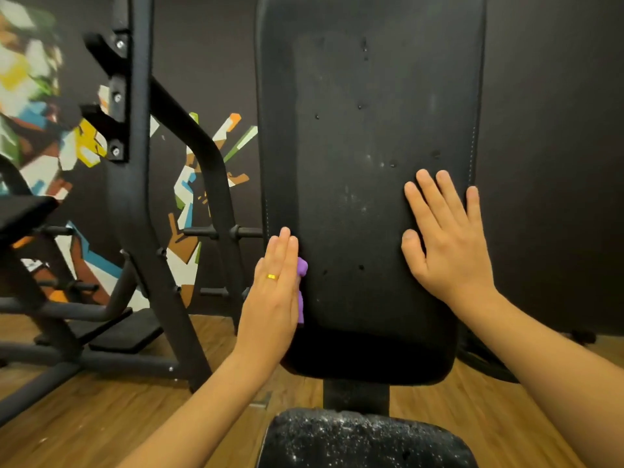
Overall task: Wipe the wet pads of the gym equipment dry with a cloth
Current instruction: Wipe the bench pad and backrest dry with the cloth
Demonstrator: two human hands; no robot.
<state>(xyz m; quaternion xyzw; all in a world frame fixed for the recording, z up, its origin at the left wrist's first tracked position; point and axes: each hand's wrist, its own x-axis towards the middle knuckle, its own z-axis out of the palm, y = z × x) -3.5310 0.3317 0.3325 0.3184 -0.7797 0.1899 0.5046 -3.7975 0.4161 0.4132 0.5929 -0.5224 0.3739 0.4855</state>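
Observation:
A tall black back pad stands upright in front of me, with a few dark droplets and faint smears on it. My left hand, fingers straight, presses a purple cloth against the pad's lower left edge; only a strip of the cloth shows past my palm. My right hand lies flat and spread on the pad's lower right part, holding nothing. Below, the black seat pad glistens with many water drops.
A black steel machine frame with bolts and pegs stands to the left, next to another black pad. The floor is wooden. A dark wall with a colourful mural lies behind.

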